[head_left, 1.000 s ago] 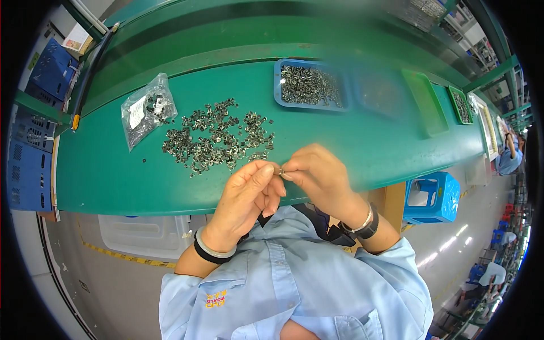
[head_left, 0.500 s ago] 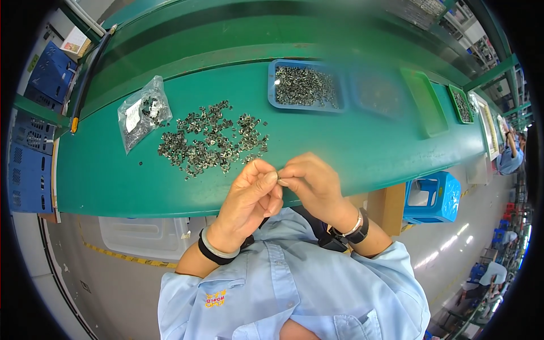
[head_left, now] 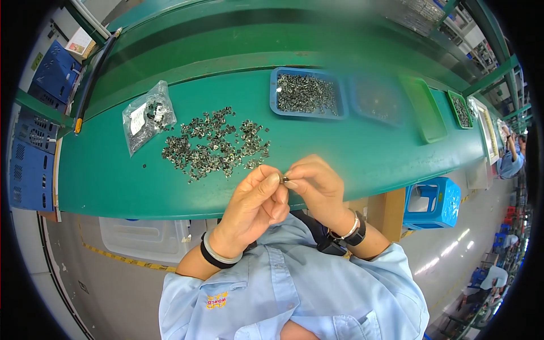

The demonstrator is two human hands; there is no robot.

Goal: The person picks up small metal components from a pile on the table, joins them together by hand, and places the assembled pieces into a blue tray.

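Observation:
My left hand and my right hand meet at the table's near edge. Both pinch one small dark metal part between thumb and fingertips; most of it is hidden by the fingers. Beyond my left hand, a loose pile of small black-and-silver metal parts spreads over the green table. A clear plastic bag with similar parts and a white label lies left of the pile. Farther back stands a blue tray filled with many small metal parts.
Right of the filled tray are a blurred blue tray, a green tray and a small green tray of parts. A blue stool and a cardboard box stand below the right edge. A clear bin sits under the table.
My hands have shifted slightly right and still pinch together. The small part shows a little more between my fingertips. The view has tilted slightly, so the table's things appear a bit lower.

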